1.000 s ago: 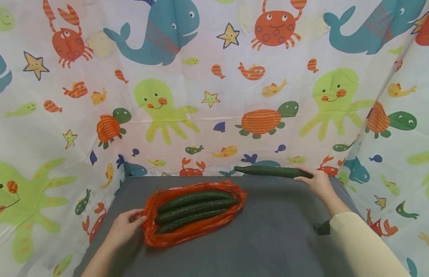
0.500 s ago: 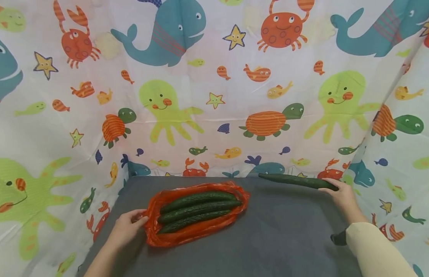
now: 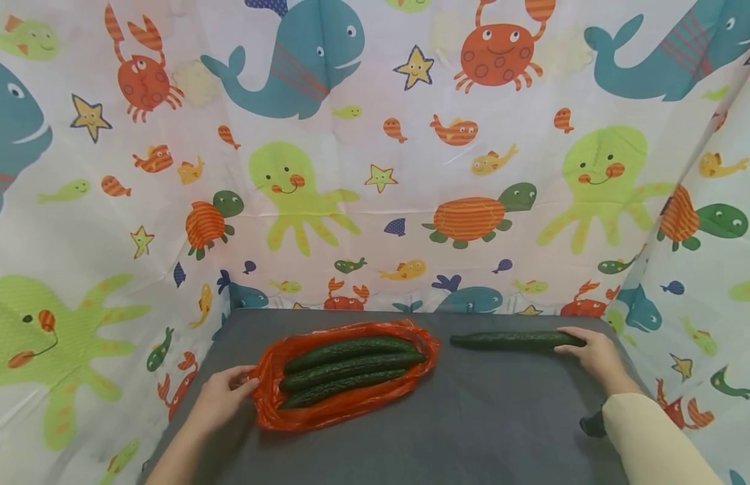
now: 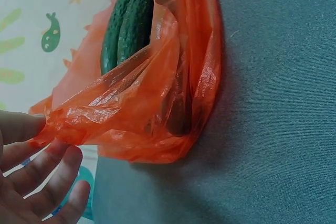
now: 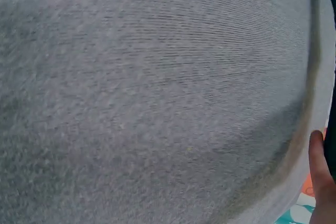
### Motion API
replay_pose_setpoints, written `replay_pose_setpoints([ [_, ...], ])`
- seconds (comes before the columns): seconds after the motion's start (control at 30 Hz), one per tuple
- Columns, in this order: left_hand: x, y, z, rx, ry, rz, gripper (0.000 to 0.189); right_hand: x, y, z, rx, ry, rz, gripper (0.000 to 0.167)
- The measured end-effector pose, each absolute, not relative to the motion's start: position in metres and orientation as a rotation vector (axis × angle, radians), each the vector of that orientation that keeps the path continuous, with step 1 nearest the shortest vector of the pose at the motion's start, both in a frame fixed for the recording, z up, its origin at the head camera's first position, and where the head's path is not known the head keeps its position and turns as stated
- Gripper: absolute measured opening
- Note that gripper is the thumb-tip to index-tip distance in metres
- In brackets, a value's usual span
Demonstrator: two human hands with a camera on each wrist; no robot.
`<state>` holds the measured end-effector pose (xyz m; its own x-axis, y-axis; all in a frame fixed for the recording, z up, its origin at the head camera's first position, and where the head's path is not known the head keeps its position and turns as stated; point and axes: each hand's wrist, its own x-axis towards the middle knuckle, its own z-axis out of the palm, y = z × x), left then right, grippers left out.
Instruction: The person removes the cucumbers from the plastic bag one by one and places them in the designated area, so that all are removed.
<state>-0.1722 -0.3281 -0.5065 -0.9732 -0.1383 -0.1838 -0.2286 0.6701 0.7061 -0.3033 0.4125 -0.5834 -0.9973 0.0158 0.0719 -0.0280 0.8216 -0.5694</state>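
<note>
Loose cucumber [image 3: 509, 340] brought down beside orange bag [image 3: 351, 407]

A second ago it was up off the tabletop [image 3: 460, 417], over near the back edge; it has since swung right, dropped, and now looks to be lying level on the surface, right of the bag. Ends near but apart: a narrow gap between its left tip and the bag's right side. Right grip [image 3: 595, 353] has not let go; fingers and thumb clasp the cucumber's right end. The right wrist view catches only a sliver of it. Left grip [image 3: 222, 396] unchanged, pinching the bag's gathered left end. Three cucumbers [image 3: 353, 368] lie side by side inside the bag, same as before. Reading: this one seems placed apart from the bagged three, with only the release outstanding; whether full weight is down, can't tell.
</note>
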Motion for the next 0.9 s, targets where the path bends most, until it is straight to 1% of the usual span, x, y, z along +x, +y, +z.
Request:
replay_pose_setpoints([
  [0.17, -0.173, -0.326, -0.509, -0.294, 2.763, 1.200, 0.044, -0.305, 0.410, -0.589, -0.020, -3.011, 0.932, 0.061],
  [0.3, -0.176, -0.324, -0.510, -0.273, 2.771, 1.212, 0.045, -0.307, 0.408, -0.592, 0.073, -2.976, 0.848, 0.058],
  [0.4, -0.177, -0.323, -0.510, -0.277, 2.764, 1.215, 0.044, -0.309, 0.405, -0.594, 0.147, -2.966, 0.797, 0.058],
  [0.63, -0.177, -0.320, -0.509, -0.273, 2.756, 1.218, 0.045, -0.313, 0.400, -0.588, 0.135, -3.016, 0.833, 0.073],
  [0.77, -0.177, -0.319, -0.508, -0.269, 2.758, 1.222, 0.045, -0.314, 0.402, -0.581, 0.073, -3.033, 0.824, 0.077],
  [0.9, -0.178, -0.318, -0.507, -0.271, 2.760, 1.222, 0.044, -0.312, 0.402, -0.577, 0.058, -3.034, 0.810, 0.078],
])
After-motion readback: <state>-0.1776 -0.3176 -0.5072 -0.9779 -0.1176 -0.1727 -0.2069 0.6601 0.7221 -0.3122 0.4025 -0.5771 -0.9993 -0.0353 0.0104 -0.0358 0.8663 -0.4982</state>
